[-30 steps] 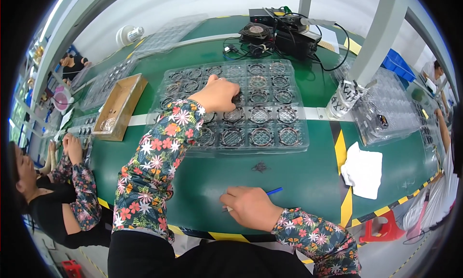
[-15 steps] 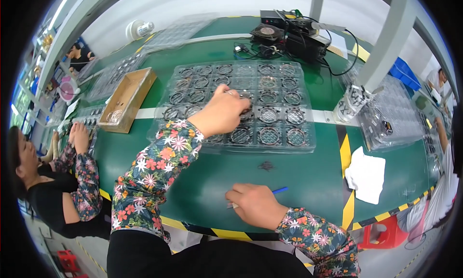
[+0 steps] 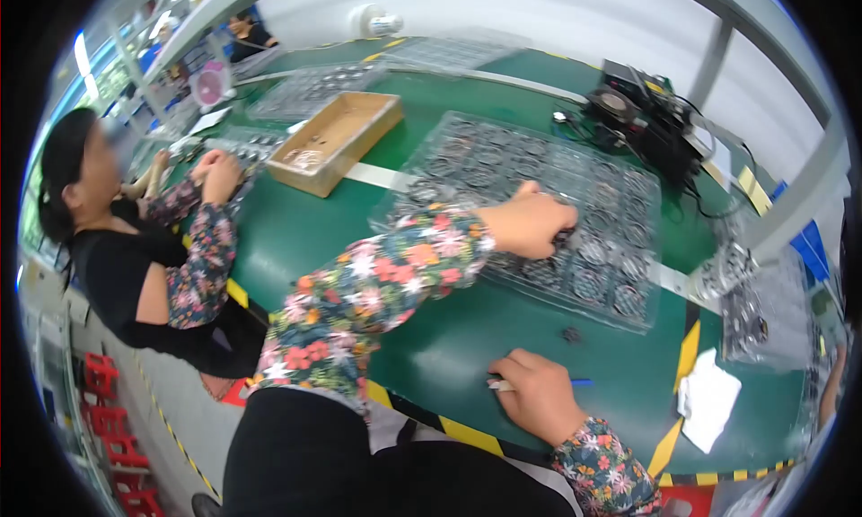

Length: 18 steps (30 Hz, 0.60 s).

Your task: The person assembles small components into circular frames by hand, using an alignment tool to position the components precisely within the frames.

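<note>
View swings left, left hand [image 3: 530,223] over tray [image 3: 651,239], cannot tell its grip, right hand [image 3: 540,396] pinching blue stick [image 3: 583,382], dark clump [image 3: 572,336] nearby

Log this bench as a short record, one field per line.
Left hand: over the clear tray, grip hidden
Right hand: holds a slim tool with a blue end
Tray contents: round dark parts, in rows
Left of tray: open brown box
In front of tray: small dark tangle, on green table
Right of right hand: white cloth
</note>
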Motion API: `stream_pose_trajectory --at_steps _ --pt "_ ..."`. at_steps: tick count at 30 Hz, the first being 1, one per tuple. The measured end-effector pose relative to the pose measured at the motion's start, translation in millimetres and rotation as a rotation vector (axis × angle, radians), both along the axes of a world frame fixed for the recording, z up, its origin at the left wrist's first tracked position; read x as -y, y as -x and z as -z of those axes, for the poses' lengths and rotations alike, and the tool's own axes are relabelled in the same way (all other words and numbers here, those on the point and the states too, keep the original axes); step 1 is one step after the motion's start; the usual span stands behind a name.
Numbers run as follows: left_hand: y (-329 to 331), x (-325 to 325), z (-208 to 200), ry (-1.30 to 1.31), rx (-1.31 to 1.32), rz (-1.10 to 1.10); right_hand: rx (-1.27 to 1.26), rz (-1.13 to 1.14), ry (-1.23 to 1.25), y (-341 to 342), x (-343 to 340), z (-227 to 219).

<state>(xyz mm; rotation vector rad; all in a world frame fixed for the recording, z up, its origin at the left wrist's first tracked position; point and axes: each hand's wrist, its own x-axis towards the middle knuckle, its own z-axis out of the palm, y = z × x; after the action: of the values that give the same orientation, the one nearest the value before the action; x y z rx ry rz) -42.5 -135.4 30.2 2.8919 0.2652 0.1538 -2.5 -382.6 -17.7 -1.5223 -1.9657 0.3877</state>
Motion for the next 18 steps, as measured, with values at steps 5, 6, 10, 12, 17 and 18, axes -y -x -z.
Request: stream_pose_trajectory --at_steps 5,6,10,12,17,18 --pt "40 22 3 0.001 0.197 -0.023 0.027 -0.034 0.025 6 -8 2" --pt "46 26 2 -0.034 0.2 -0.018 -0.006 -0.066 0.008 7 -10 3" --pt "40 43 11 -0.11 0.202 0.031 0.025 -0.07 0.005 4 -4 -1" --pt "32 48 9 -0.052 0.134 0.055 0.019 -0.001 0.032 0 -1 -2" --pt "38 50 2 -0.02 0.004 0.093 -0.016 -0.017 0.048 4 0 -7" --pt "38 48 2 -0.046 0.01 0.095 -0.017 -0.021 0.035 4 0 -7"
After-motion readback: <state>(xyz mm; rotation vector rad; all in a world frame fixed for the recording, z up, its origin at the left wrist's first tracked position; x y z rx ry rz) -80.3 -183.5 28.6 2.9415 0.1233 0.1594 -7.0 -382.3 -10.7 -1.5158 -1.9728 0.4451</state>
